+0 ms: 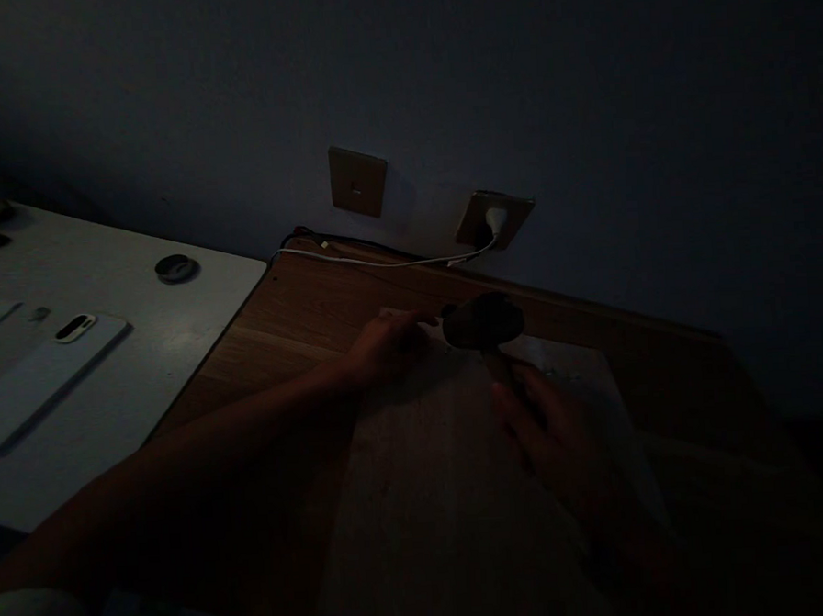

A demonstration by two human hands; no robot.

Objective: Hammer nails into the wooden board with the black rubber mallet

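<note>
In dim light, my right hand [548,420] is wrapped around the handle of a mallet [485,321]. Its thick dark head is at the far part of a pale flat board [420,473], close to the fingers of my other hand. My left hand [392,346] rests at the board's far left corner with its fingers curled together near the mallet head. Whatever those fingers pinch, if anything, is too dark and small to make out. Some tiny light specks [563,374] show on the board's far right part.
The board lies on a brown wooden table [281,319] against a wall. A white cable [395,264] runs along its back edge to a plug in a wall socket [517,218]. On the white table [210,291] at left are a phone [49,382] and a small round dark object [175,268].
</note>
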